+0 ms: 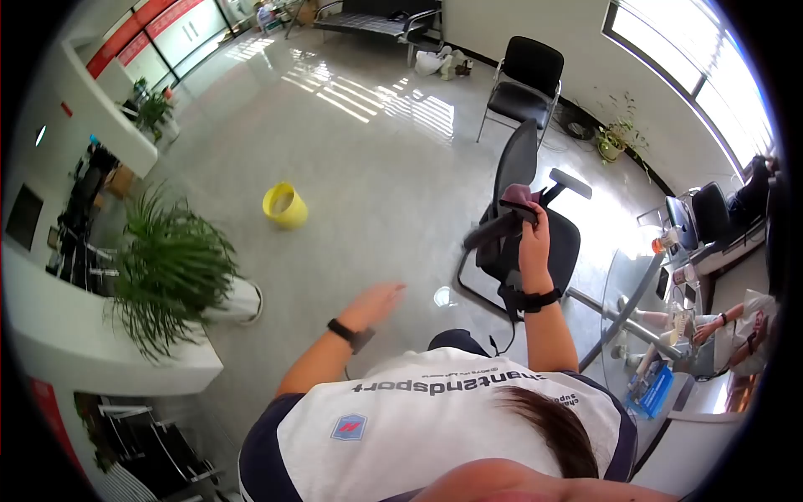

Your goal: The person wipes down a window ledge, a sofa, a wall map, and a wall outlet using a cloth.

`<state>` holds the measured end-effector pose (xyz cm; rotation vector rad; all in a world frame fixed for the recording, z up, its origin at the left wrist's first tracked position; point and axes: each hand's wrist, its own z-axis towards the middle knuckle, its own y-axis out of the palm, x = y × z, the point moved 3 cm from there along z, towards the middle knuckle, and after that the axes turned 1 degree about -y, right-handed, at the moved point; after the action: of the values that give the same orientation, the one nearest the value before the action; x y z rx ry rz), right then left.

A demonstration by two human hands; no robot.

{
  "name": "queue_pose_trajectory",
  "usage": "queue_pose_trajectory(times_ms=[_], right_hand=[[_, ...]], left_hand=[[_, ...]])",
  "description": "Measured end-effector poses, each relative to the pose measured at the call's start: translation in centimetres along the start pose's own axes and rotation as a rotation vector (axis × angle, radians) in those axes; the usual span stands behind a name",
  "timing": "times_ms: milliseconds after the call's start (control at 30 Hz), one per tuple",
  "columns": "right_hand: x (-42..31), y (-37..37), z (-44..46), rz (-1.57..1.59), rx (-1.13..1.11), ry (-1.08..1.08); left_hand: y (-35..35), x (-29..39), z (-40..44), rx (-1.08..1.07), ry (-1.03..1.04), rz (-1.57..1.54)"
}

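Note:
My right hand point(535, 238) is closed on a dark object with a mauve, cloth-like part point(519, 195), held up in front of a black office chair point(562, 243). What exactly the object is cannot be made out. My left hand point(375, 304) is over the grey floor with its fingers stretched out and nothing in it. Dark bands circle both wrists. A black cord hangs near the right wrist.
A yellow bin point(286, 206) stands on the floor ahead. Left of it is a leafy plant point(171, 272) in a white pot. Another black chair point(525, 84) is by the wall. At the right, a person point(736, 330) sits near a glass table point(623, 280).

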<state>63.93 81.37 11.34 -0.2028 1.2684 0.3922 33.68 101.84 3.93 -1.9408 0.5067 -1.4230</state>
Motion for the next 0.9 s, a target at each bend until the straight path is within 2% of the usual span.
queue_pose_trajectory(times_ms=[33,67,133,167,200,233,333,367,467,600,633,667,767,900], right_hand=[[0.2,0.8,1.7,-0.125,0.012,-0.079],[0.4,1.4,3.4,-0.209,0.025,-0.059],[4.3,2.7,5.9,-0.519,-0.021,-0.178],[5.9,3.6,7.7,-0.675,-0.049,-0.246],[7.6,4.6,9.3,-0.681,-0.150,-0.210],[9.2,5.6,10.2,-0.925,-0.191,-0.328],[11.6,7.6,12.7,-1.209,-0.177,-0.248],[11.5,7.8,13.8,-1.273,-0.187,-0.237],[12.3,8.1,18.1,-1.118,-0.258,-0.103],[13.9,7.9,25.1,-1.220,-0.318,0.142],[14.3,7.6,27.3,-1.275,-0.312,0.077],[15.2,6.8,29.6,-1.340,-0.256,0.086],[15.6,7.0,35.1,-1.487,-0.135,0.138],[18.4,8.0,36.9,-1.754,-0.027,0.446]], left_hand=[[-2.1,1.4,3.2,0.011,0.050,-0.005],[-3.9,3.1,6.3,0.023,0.099,-0.011],[-5.4,3.5,11.5,0.022,0.175,-0.014],[-6.5,3.7,14.1,0.021,0.211,-0.006],[-7.3,3.6,16.5,0.022,0.245,-0.003],[-7.7,2.6,18.5,-0.014,0.199,0.020],[-10.4,-1.5,23.3,-0.106,0.039,0.084],[-11.5,-3.1,23.8,-0.110,-0.020,0.017],[-16.9,-7.0,26.4,-0.087,-0.136,-0.096],[-19.9,-15.9,30.6,0.027,-0.148,-0.089],[-21.2,-16.2,31.7,-0.016,-0.317,-0.203],[-20.8,-19.8,33.2,-0.011,-0.216,-0.168],[-21.5,-26.0,38.4,-0.094,-0.214,-0.173],[-28.1,-29.3,47.6,-0.251,-0.160,-0.050]])
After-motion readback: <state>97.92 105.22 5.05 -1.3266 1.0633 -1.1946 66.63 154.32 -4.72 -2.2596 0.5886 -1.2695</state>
